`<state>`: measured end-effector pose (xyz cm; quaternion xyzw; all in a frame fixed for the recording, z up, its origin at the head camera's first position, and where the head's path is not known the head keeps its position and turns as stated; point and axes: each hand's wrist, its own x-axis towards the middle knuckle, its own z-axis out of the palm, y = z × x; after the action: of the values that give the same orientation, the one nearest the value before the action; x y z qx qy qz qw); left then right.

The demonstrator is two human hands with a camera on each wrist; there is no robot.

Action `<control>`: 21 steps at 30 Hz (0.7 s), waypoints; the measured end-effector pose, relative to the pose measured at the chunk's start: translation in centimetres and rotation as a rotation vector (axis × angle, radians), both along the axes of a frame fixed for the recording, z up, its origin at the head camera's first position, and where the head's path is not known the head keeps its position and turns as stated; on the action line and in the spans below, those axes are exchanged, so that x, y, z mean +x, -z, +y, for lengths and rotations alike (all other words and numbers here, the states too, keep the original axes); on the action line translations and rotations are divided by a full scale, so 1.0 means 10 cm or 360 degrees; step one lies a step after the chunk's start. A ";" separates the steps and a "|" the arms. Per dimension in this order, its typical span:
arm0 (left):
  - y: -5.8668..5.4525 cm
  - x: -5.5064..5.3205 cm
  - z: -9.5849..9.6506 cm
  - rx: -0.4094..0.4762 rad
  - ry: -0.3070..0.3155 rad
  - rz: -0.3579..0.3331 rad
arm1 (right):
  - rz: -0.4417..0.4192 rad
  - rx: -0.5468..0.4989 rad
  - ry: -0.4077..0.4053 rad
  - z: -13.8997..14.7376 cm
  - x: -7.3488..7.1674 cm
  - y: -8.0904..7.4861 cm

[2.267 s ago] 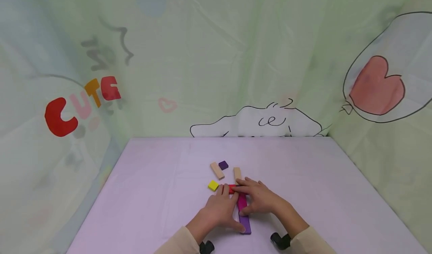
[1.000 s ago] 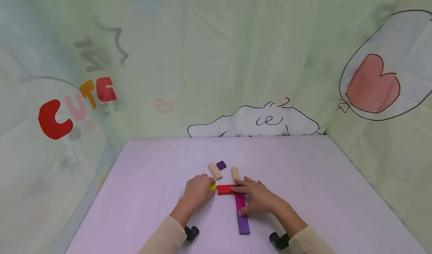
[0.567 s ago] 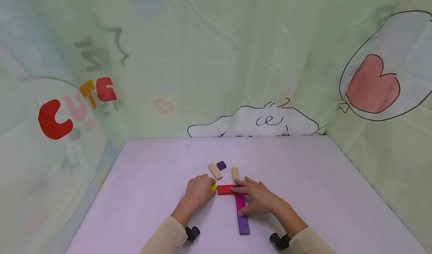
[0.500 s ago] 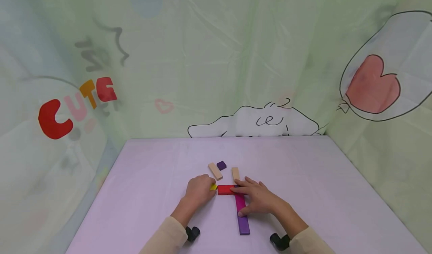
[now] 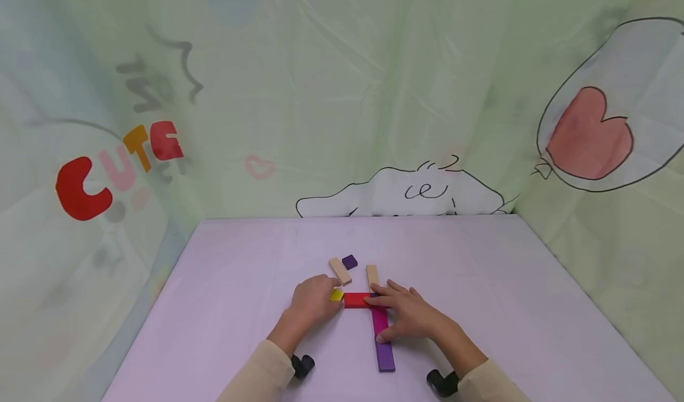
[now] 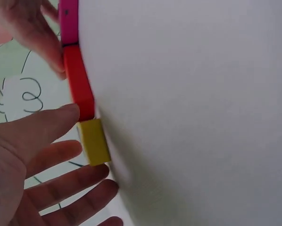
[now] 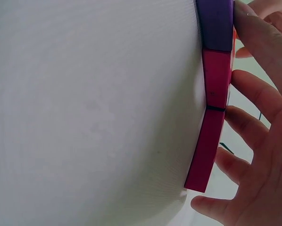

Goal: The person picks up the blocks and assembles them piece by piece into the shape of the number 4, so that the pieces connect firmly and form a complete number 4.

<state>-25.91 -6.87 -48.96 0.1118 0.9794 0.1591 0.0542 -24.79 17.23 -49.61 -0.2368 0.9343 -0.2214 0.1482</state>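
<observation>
My left hand (image 5: 312, 300) is at a small yellow block (image 5: 336, 295), its fingers extended around it. In the left wrist view the thumb touches where the red block (image 6: 79, 82) meets the yellow one, with a middle finger by the yellow's far end. My right hand (image 5: 408, 313) lies with spread fingers over the joint of the layout. Its thumb is by the line of a magenta block (image 5: 380, 320) and a purple block (image 5: 385, 357). A crimson block (image 7: 204, 150), seen in the right wrist view, runs along its fingertips. A dark block under those fingers is mostly hidden.
One plain wooden block (image 5: 371, 276) continues the line at the far end. Farther left, another wooden block (image 5: 340, 271) lies slanted beside a dark purple block (image 5: 350, 262). All sit on a pale lilac table (image 5: 240, 283) backed by a printed curtain.
My left hand has moved left from the red and purple blocks to the yellow block. Over the last half second its fingers have loosened and uncovered more yellow. The right hand stays put.
</observation>
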 end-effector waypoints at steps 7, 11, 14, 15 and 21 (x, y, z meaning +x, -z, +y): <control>-0.15 -0.16 -0.10 0.0100 -0.0072 -0.0101 | -0.0027 -0.0012 0.0015 0.00 -0.01 0.01; -0.21 -0.35 -0.09 0.0101 -0.0153 -0.0067 | -0.0039 -0.0010 0.0027 0.00 0.00 0.01; -0.22 -0.48 -0.05 0.0100 -0.0209 -0.0071 | -0.0041 -0.0014 0.0023 0.00 0.01 0.01; -0.22 -0.52 -0.03 0.0101 -0.0228 -0.0092 | -0.0046 -0.0018 0.0022 0.00 0.01 0.01; -0.19 -0.62 0.09 0.0058 -0.0291 -0.0176 | -0.0050 -0.0006 0.0016 0.01 0.02 0.01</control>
<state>-32.07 -6.02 -47.09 0.0139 0.9780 0.1870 0.0912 -24.63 17.29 -49.69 -0.2288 0.9326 -0.2278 0.1613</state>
